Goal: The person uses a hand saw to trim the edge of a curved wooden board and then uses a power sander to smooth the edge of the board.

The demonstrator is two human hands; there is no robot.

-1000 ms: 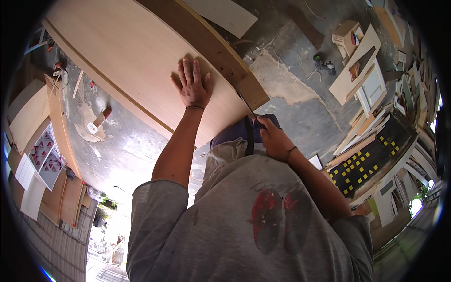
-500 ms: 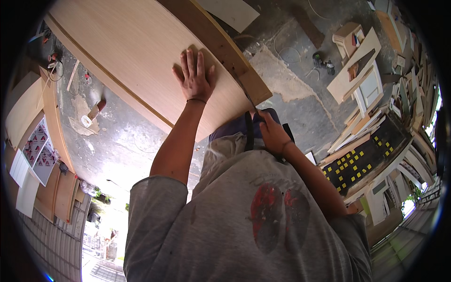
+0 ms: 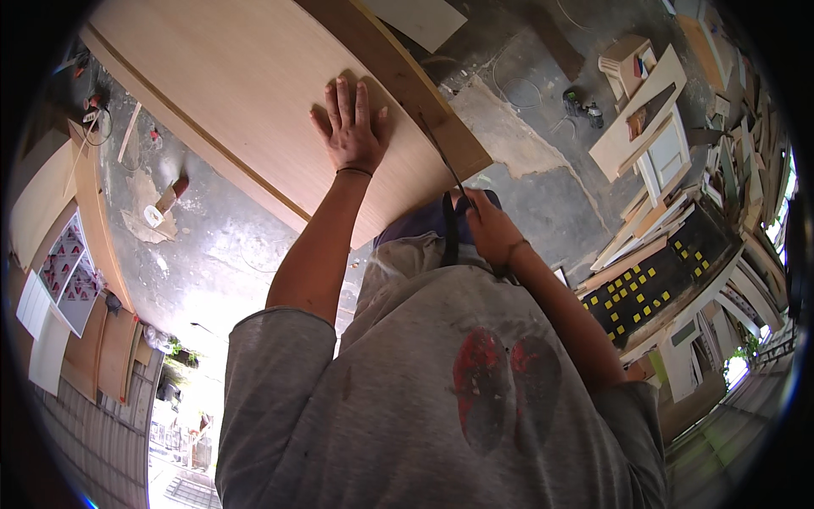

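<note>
A wide pale wooden panel stretches from the far left to my waist. My left hand lies flat on it with the fingers spread, near its right edge. My right hand is closed round the near end of a long, thin, dark blade-like tool, just off the panel's near right corner. The tool points away from me along the panel's right edge, over a browner board. From here its exact kind cannot be made out, and my fingers hide its handle.
On the concrete floor at the right are a green-and-black power tool, a small wooden cabinet and a board with a cut-out. Stacked offcuts line the far right. More panels stand at the left.
My right hand has moved slightly away from me, and the dark tool now shows more plainly, lifted along the panel's edge. My left hand has shifted a little farther up the panel.
</note>
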